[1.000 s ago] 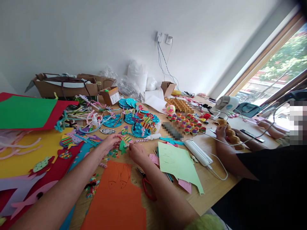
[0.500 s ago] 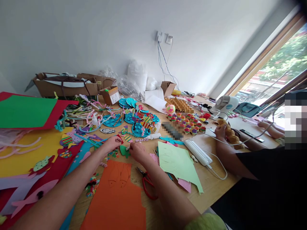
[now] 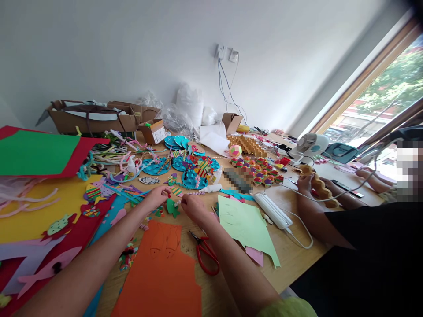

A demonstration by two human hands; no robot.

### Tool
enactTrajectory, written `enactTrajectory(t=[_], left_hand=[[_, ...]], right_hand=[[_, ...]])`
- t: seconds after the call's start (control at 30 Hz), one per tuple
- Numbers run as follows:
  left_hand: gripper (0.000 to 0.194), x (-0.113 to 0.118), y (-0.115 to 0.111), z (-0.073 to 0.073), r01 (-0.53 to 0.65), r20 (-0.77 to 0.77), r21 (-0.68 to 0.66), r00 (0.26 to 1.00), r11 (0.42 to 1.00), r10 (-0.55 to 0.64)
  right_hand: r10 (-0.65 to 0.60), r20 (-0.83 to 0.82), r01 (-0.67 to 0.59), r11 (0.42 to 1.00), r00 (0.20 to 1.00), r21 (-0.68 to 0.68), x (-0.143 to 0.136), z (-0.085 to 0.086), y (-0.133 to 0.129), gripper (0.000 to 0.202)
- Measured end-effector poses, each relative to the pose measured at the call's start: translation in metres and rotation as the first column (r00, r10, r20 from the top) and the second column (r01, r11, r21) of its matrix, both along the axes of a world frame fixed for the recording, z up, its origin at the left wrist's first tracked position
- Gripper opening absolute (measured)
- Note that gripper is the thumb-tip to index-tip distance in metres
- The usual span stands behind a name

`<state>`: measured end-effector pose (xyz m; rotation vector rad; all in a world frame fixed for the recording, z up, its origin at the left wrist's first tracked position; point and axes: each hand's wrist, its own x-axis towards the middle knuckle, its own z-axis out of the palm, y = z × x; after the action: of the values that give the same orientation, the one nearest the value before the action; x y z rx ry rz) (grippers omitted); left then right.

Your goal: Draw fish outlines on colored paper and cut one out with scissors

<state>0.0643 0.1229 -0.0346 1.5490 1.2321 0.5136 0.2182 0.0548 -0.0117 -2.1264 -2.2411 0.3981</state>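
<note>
My left hand point(image 3: 159, 197) is closed in a pinch above the table, with a small red scrap at its fingertips; whether it grips the scrap I cannot tell. Close by, my right hand point(image 3: 193, 208) has its fingers curled together, and what they hold, if anything, is hidden. Between the two hands is a green paper cutout point(image 3: 172, 208) shaped like a fish. Below them lies an orange sheet point(image 3: 161, 273) with pencilled fish outlines. Red-handled scissors point(image 3: 206, 255) rest beside the sheet, under my right forearm. A striped paper fish point(image 3: 176, 191) lies just beyond my hands.
Blue decorated plates point(image 3: 194, 178) and painted egg-carton pieces point(image 3: 257, 169) fill the middle. To the right are a pale green sheet point(image 3: 243, 226), a white power strip point(image 3: 272, 211) and a co-worker's hands holding an egg-carton strip point(image 3: 319, 187). Coloured sheets point(image 3: 36, 154) are at left.
My right hand has shifted slightly to the right, away from the green cutout, which shows more fully. My left hand stays nearly in place. The co-worker's egg-carton strip has turned a little.
</note>
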Motion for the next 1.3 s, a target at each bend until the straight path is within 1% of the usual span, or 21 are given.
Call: enactTrajectory(t=[0.2,0.33,0.4,0.5,0.63,0.77,0.93,1.03,1.13,1.23,1.3], left_hand=[[0.027,-0.002,-0.002,0.002,0.009,0.045,0.053,0.999,0.999,-0.011],[0.025,-0.003,-0.005,0.004,0.008,0.099,0.079,0.995,0.997,-0.016],[0.024,-0.003,-0.007,0.005,0.005,0.132,0.072,0.991,0.997,-0.014],[0.025,-0.002,-0.01,0.005,-0.008,0.182,0.04,0.983,0.999,0.001],[0.025,0.0,-0.014,0.005,-0.039,0.24,-0.021,0.97,0.999,0.043],[0.026,0.002,-0.02,0.009,-0.066,0.31,-0.077,0.947,0.995,0.087],[0.028,-0.002,-0.028,0.017,-0.057,0.387,-0.16,0.915,0.985,0.116],[0.028,-0.004,-0.03,0.019,-0.053,0.399,-0.197,0.908,0.979,0.129],[0.032,-0.005,-0.031,0.018,-0.056,0.374,-0.201,0.919,0.978,0.129],[0.04,-0.008,-0.029,0.02,-0.094,0.338,-0.155,0.93,0.983,0.142],[0.042,-0.012,-0.028,0.024,-0.145,0.329,-0.1,0.929,0.984,0.17]], right_hand=[[-0.054,-0.025,0.056,0.995,0.998,0.08,0.011,0.005,0.0,0.022],[-0.026,-0.045,0.03,0.994,0.999,0.102,0.01,0.006,-0.002,0.036],[-0.008,-0.047,0.013,0.995,0.999,0.101,0.009,0.004,-0.001,0.039],[-0.005,-0.027,0.007,0.995,1.0,0.096,0.008,0.0,0.003,0.034],[0.007,0.014,-0.008,0.996,1.0,0.092,0.008,-0.005,0.008,0.023],[0.031,0.054,-0.035,0.996,0.998,0.077,0.008,-0.007,0.01,0.026],[0.053,0.085,-0.058,0.996,0.995,0.067,0.01,-0.004,0.01,0.027],[0.06,0.091,-0.065,0.997,0.994,0.05,0.01,-0.002,0.009,0.028],[0.071,0.087,-0.073,0.997,0.994,0.023,0.011,-0.001,0.007,0.028],[0.076,0.074,-0.077,0.997,0.994,0.015,0.013,0.004,0.005,0.027],[0.068,0.065,-0.07,0.997,0.996,0.028,0.017,0.012,0.005,0.027]])
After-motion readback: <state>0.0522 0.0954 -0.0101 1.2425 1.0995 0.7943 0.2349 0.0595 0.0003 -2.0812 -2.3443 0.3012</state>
